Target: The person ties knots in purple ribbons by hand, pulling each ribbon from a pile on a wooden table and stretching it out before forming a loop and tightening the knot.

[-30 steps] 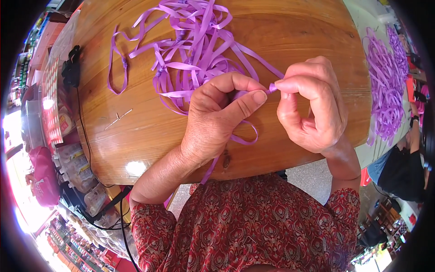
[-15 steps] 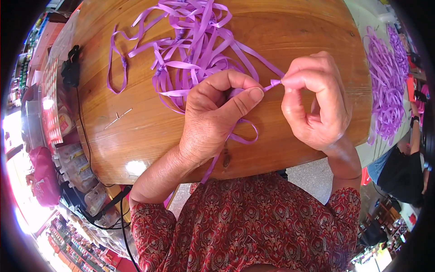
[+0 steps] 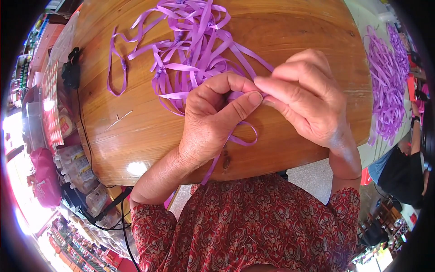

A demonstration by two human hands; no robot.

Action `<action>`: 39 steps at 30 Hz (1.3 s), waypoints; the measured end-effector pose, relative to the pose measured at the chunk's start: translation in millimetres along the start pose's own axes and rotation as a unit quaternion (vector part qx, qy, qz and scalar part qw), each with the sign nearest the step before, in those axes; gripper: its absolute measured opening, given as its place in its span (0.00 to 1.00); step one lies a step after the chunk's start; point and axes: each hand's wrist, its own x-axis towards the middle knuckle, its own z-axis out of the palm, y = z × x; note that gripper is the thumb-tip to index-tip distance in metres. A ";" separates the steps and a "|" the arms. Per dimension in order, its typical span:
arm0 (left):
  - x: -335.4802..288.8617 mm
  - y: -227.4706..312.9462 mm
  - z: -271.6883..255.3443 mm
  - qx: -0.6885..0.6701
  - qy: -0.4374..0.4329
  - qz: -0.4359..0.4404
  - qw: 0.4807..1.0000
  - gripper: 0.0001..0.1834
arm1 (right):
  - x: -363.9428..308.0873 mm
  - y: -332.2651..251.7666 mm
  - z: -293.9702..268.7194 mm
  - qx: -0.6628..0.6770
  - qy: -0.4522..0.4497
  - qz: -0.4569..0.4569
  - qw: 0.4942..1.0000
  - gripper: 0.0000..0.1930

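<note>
A tangle of purple ribbon strips (image 3: 190,54) lies on a round wooden table (image 3: 136,131). My left hand (image 3: 213,122) pinches one purple ribbon strand (image 3: 242,136) between thumb and forefinger; the strand loops below the hand and hangs over the table's near edge. My right hand (image 3: 308,99) meets it fingertip to fingertip and pinches the same strand. The pinched end is hidden between the fingers.
A second heap of purple ribbon (image 3: 389,81) lies on a surface at the right, beside another person's dark sleeve (image 3: 403,172). A black cable and plug (image 3: 70,72) rest at the table's left edge. A small metal pin (image 3: 118,119) lies on the wood. Shelves with packaged goods stand at the lower left.
My two hands have closed together: the right fingertips moved left onto the left thumb, and the ribbon end that showed between them is now covered.
</note>
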 end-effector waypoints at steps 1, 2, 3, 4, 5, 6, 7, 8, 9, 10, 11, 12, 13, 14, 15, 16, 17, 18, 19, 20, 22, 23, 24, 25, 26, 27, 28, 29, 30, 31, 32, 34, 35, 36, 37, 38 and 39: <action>0.0 -0.2 -0.1 0.019 -0.004 0.012 1.000 0.02 | -2.4 1.9 -1.1 0.000 -0.007 -0.007 1.000 0.16; 0.3 -1.0 -0.7 0.020 -0.003 0.012 1.000 0.02 | -3.3 2.9 -1.4 0.002 -0.013 -0.016 1.000 0.14; 1.4 -1.9 -1.3 0.046 -0.008 0.042 0.998 0.03 | -2.2 2.0 -2.6 0.003 -0.013 -0.016 1.000 0.14; 2.0 -2.1 -1.7 0.071 -0.012 0.073 0.995 0.03 | 0.0 0.2 -5.1 -0.011 -0.015 -0.014 1.000 0.13; 2.1 -1.1 -2.3 0.072 -0.012 0.073 0.995 0.03 | 1.8 -0.7 -7.1 -0.025 -0.018 -0.010 0.999 0.12; 2.1 0.9 -3.4 0.095 -0.009 0.085 0.992 0.03 | 2.6 0.7 -9.0 -0.025 -0.018 -0.011 0.999 0.12; 2.3 2.3 -4.1 0.118 -0.006 0.098 0.988 0.03 | 2.7 3.4 -11.3 -0.024 -0.015 -0.014 0.999 0.11; 2.1 2.8 -4.3 0.119 -0.005 0.098 0.988 0.03 | 2.5 4.7 -12.6 -0.023 -0.013 -0.018 0.999 0.11; 2.1 3.4 -4.8 0.123 -0.002 0.105 0.987 0.03 | 2.5 4.9 -12.0 -0.022 -0.013 -0.019 0.999 0.11; 2.0 4.2 -5.4 0.128 0.000 0.111 0.985 0.04 | 2.5 5.0 -10.7 -0.018 -0.008 -0.024 1.000 0.10; 2.2 4.8 -5.8 0.129 0.003 0.113 0.985 0.04 | 3.1 5.2 -9.8 -0.013 -0.002 -0.030 0.999 0.10; 2.6 5.3 -5.8 0.146 -0.004 0.130 0.981 0.04 | 3.8 5.0 -10.6 -0.011 -0.002 -0.033 0.999 0.10; 2.5 5.9 -5.6 0.163 -0.010 0.148 0.975 0.04 | 4.2 4.6 -12.7 -0.017 -0.001 -0.038 0.999 0.09; 1.5 7.8 -6.3 0.167 -0.003 0.153 0.974 0.04 | 6.0 4.4 -13.1 -0.020 0.002 -0.046 0.999 0.09; 0.5 9.2 -6.2 0.208 -0.020 0.165 0.964 0.04 | 6.9 4.4 -13.4 -0.014 0.004 -0.055 0.998 0.09; -0.5 10.7 -6.1 0.248 -0.036 0.177 0.952 0.04 | 7.2 4.6 -14.4 -0.013 0.007 -0.039 0.999 0.08; -1.1 11.5 -6.8 0.288 -0.051 0.187 0.938 0.04 | 6.6 5.7 -15.1 -0.012 0.010 -0.022 1.000 0.08; -1.2 13.5 -8.1 0.293 -0.042 0.191 0.936 0.04 | 6.2 6.2 -15.8 -0.005 0.011 -0.031 0.999 0.08; -0.8 16.1 -9.9 0.305 -0.060 0.187 0.932 0.04 | 5.7 7.0 -16.8 0.039 0.045 0.014 0.998 0.07; 1.7 17.2 -8.3 0.311 -0.090 0.186 0.928 0.05 | 2.9 8.5 -23.8 0.072 0.078 0.063 0.992 0.06; 3.8 20.8 -11.5 0.315 -0.084 0.212 0.921 0.06 | -3.6 21.1 -36.3 0.154 0.160 0.070 0.973 0.06; 5.4 23.2 -17.7 0.360 -0.068 0.260 0.893 0.06 | -11.9 35.9 -40.9 0.222 0.170 0.054 0.959 0.07; 9.2 26.3 -19.1 0.394 -0.064 0.309 0.863 0.06 | -18.3 42.5 -51.4 0.291 0.198 0.071 0.933 0.09; 10.7 33.1 -17.2 0.425 -0.044 0.328 0.842 0.08 | -23.5 45.0 -62.3 0.342 0.236 0.099 0.904 0.10; 8.7 37.6 -22.3 0.428 -0.043 0.330 0.841 0.08 | -25.5 48.2 -65.6 0.402 0.271 0.122 0.866 0.11; 7.1 42.0 -28.2 0.487 -0.004 0.337 0.806 0.07 | -26.0 52.0 -70.0 0.404 0.271 0.119 0.866 0.11; 6.5 45.4 -32.9 0.543 0.034 0.342 0.766 0.07 | -24.9 55.5 -75.1 0.482 0.278 0.112 0.823 0.13; 8.7 45.6 -37.1 0.488 0.039 0.345 0.801 0.05 | -23.0 57.6 -78.6 0.554 0.283 0.103 0.776 0.14; 6.2 46.8 -36.3 0.488 0.036 0.349 0.799 0.05 | -21.8 57.6 -79.4 0.552 0.285 0.099 0.777 0.14; 1.0 47.6 -33.4 0.339 0.055 0.252 0.905 0.03 | -20.4 56.2 -78.4 0.398 0.298 0.152 0.854 0.15; -0.7 49.4 -30.3 0.176 0.068 0.143 0.972 0.03 | -19.2 53.2 -78.0 0.229 0.303 0.200 0.903 0.17; 0.5 47.6 -34.8 0.069 0.057 0.096 0.991 0.09 | -6.3 47.2 -50.1 0.018 0.236 0.181 0.955 0.19; 3.8 47.4 -33.3 -0.102 -0.028 0.055 0.993 0.11 | 2.7 40.1 -37.0 -0.205 0.155 0.154 0.954 0.22; 6.9 47.1 -28.6 -0.269 -0.115 0.011 0.956 0.14 | 4.0 30.0 -26.7 -0.126 0.131 0.175 0.968 0.24; 5.7 47.2 -18.4 -0.254 -0.096 0.024 0.962 0.17 | 3.6 21.3 -19.3 -0.077 0.078 0.156 0.982 0.24; 5.4 47.2 -10.1 -0.253 -0.097 0.029 0.962 0.17 | 4.1 13.1 -10.3 0.000 0.023 0.128 0.991 0.26; 5.9 46.8 -2.1 -0.278 -0.087 0.046 0.956 0.17 | 2.5 2.8 0.0 0.115 -0.008 0.145 0.983 0.25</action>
